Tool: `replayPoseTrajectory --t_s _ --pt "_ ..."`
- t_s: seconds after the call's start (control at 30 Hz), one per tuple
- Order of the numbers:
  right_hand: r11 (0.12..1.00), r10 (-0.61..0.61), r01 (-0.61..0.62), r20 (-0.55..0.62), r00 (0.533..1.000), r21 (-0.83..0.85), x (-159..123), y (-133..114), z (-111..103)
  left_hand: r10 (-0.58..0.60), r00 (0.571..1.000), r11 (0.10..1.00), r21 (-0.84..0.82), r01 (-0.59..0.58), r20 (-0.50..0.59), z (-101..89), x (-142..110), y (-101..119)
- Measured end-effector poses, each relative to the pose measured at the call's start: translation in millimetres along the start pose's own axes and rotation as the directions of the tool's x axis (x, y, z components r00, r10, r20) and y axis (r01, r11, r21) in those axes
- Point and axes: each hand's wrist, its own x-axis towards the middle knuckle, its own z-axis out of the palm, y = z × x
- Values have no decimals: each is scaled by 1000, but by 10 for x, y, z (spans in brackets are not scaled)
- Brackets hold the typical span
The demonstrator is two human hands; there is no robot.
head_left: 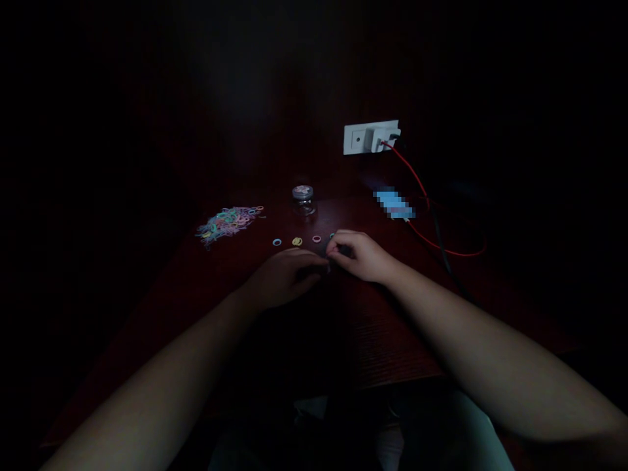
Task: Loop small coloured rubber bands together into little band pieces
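In the head view my left hand is over the dark red table, fingers stretched forward and thumb apart from them. Its fingertips come close to my right hand, whose thumb and fingers are pinched together. A tiny pale thing shows at the right fingertips, too dim to name. Just beyond the hands lies a row of small elastic hair ties: a blue one, yellow ones, a pink one and a bluish one partly hidden by my right hand.
A tangled pile of pastel hair ties lies at the left. A clear lidded jar stands behind the row. At the right are a phone-like blurred bright thing, a red cable, a black cable and a wall socket.
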Motion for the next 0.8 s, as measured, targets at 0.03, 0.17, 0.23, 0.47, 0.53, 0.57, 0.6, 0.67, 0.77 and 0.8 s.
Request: replayPoseTrajectory --t_s 0.03,0.17,0.23,0.47,0.53,0.57,0.6,0.67,0.77,0.8 --pt "1000 -2 2 12 1000 -10 -2 8 2 1 1000 1000 4 -1 0 2 0 -5" --pt "997 -19 25 87 996 -75 -11 65 8 14 999 1000 20 -15 31 1 2 -17" --pt "994 -16 27 109 994 -102 -15 97 7 16 999 1000 22 -17 46 -2 4 -16" --pt "972 20 21 171 985 -233 -14 145 -15 -14 999 997 76 11 36 -7 8 -50" --pt "966 28 17 169 985 -258 -8 136 -14 -47 999 993 110 45 14 -13 4 -91" --pt "964 32 13 165 986 -265 -4 130 -10 -64 998 990 126 64 -1 -18 1 -113" --pt "962 36 10 162 986 -271 0 125 -4 -81 997 987 141 83 -18 -24 -1 -132" --pt "959 48 -1 158 986 -283 7 117 12 -114 992 979 167 121 -49 -42 -2 -157" --pt "947 69 -16 154 986 -322 14 117 36 -149 985 972 170 162 -86 -68 0 -162" --pt "939 76 -20 152 985 -342 14 120 41 -159 983 972 162 173 -93 -73 0 -160"
